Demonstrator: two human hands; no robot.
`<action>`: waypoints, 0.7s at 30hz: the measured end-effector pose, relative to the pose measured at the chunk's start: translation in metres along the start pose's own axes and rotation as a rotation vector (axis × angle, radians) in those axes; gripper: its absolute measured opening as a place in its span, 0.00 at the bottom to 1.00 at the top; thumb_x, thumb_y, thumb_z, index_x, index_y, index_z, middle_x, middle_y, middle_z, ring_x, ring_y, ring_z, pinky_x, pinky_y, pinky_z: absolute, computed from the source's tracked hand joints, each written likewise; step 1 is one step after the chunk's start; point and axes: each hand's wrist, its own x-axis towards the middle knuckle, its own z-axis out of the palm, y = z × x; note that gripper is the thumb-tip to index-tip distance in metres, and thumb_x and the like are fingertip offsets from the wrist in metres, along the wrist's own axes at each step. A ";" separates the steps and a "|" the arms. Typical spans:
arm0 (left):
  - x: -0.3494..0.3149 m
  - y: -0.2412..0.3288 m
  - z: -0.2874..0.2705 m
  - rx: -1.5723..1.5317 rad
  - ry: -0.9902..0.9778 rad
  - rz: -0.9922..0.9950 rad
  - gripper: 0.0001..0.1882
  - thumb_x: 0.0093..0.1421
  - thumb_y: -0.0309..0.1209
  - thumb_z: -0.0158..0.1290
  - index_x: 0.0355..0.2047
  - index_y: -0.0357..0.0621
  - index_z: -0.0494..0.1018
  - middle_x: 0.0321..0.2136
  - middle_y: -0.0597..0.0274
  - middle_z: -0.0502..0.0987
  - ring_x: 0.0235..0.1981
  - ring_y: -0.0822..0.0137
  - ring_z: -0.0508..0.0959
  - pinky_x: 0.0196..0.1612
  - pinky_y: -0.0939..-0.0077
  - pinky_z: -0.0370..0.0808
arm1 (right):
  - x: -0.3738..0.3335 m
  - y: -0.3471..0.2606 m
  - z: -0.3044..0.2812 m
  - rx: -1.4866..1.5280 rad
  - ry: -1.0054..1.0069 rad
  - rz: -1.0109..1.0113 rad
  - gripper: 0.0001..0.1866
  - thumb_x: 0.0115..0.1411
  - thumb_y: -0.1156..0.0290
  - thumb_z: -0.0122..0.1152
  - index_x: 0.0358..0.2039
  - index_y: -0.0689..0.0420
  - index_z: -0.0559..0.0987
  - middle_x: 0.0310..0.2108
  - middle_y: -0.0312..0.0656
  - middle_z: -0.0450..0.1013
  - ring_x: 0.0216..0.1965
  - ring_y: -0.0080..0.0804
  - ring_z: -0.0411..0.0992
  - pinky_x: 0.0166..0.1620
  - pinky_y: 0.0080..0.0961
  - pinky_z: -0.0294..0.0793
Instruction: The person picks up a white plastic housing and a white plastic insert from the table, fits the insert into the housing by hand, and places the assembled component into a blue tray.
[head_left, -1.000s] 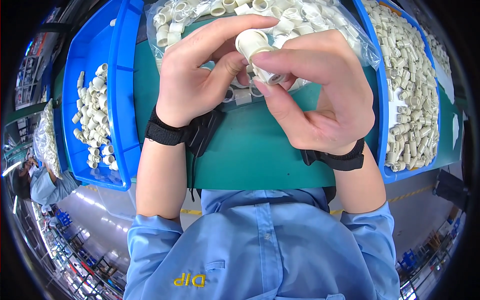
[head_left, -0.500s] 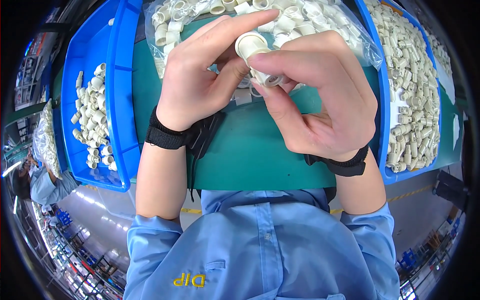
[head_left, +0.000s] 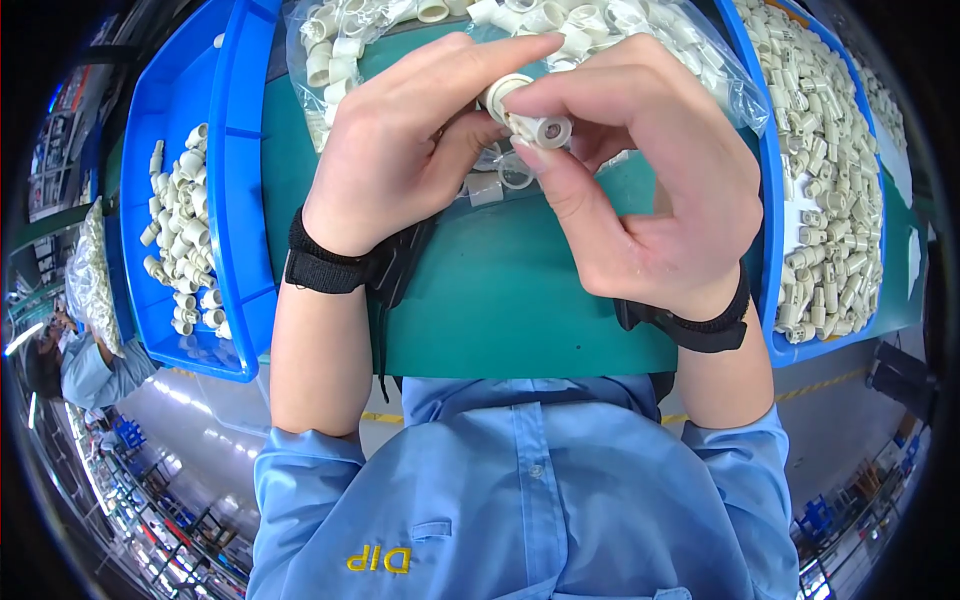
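Over the far part of the green mat, my two hands meet around white plastic parts. My left hand [head_left: 385, 155] is closed, thumb and fingers pinching a wide, rimmed white plastic sleeve [head_left: 503, 90]. Between the thumb and index finger of my right hand [head_left: 670, 190] is a smaller white cylindrical plastic fitting [head_left: 549, 131], its round end facing me. The two parts touch or overlap; whether one sits inside the other is hidden by my fingers. Just below them, a loose white sleeve [head_left: 484, 188] lies on clear plastic.
A clear bag [head_left: 735, 95] of white sleeves spreads behind my hands. At left stands a blue bin [head_left: 245, 200] with a heap of white parts; at right another blue bin [head_left: 770, 250] is filled with small white fittings. A co-worker's sleeve [head_left: 100, 375] shows at far left.
The smaller fitting has tilted and swung up and right, its round end now more toward me. My right hand has rotated slightly; the sleeve has shifted a little right.
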 end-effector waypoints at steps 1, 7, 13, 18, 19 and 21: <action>0.000 -0.001 0.001 -0.001 -0.004 0.027 0.23 0.52 0.15 0.55 0.51 0.34 0.76 0.36 0.57 0.81 0.31 0.65 0.78 0.36 0.75 0.74 | -0.002 0.007 0.002 0.044 0.027 -0.035 0.15 0.47 0.89 0.64 0.37 0.64 0.81 0.30 0.43 0.75 0.26 0.23 0.71 0.25 0.15 0.70; 0.000 0.006 0.000 -0.067 0.003 -0.035 0.20 0.56 0.17 0.55 0.51 0.33 0.75 0.38 0.55 0.81 0.36 0.64 0.80 0.39 0.76 0.76 | -0.005 0.021 0.008 0.146 0.084 -0.133 0.14 0.49 0.88 0.65 0.38 0.65 0.81 0.31 0.44 0.75 0.27 0.24 0.72 0.26 0.14 0.71; -0.002 0.004 0.012 -0.224 0.166 0.004 0.25 0.51 0.14 0.56 0.51 0.45 0.77 0.35 0.58 0.81 0.29 0.66 0.78 0.30 0.77 0.75 | -0.008 0.030 0.012 0.295 0.168 -0.195 0.16 0.50 0.87 0.66 0.42 0.66 0.79 0.31 0.43 0.75 0.29 0.23 0.72 0.27 0.14 0.72; -0.005 0.001 0.010 -0.245 0.176 -0.002 0.22 0.54 0.16 0.57 0.50 0.42 0.77 0.38 0.58 0.82 0.33 0.67 0.81 0.34 0.78 0.77 | 0.000 0.026 0.023 0.461 0.265 -0.183 0.13 0.59 0.78 0.61 0.45 0.67 0.76 0.29 0.42 0.74 0.26 0.23 0.72 0.25 0.15 0.73; -0.004 0.003 0.006 -0.285 0.126 -0.022 0.19 0.58 0.21 0.57 0.51 0.37 0.75 0.41 0.55 0.80 0.35 0.67 0.81 0.37 0.78 0.78 | -0.003 0.026 0.022 0.459 0.265 -0.183 0.13 0.59 0.78 0.61 0.45 0.67 0.76 0.29 0.42 0.74 0.26 0.23 0.72 0.25 0.15 0.73; -0.004 0.004 0.000 -0.363 0.027 -0.062 0.22 0.64 0.31 0.58 0.53 0.28 0.71 0.49 0.49 0.77 0.38 0.67 0.80 0.43 0.76 0.78 | -0.016 0.024 0.019 0.746 0.230 0.178 0.16 0.65 0.66 0.54 0.44 0.67 0.75 0.27 0.41 0.73 0.22 0.25 0.72 0.23 0.16 0.74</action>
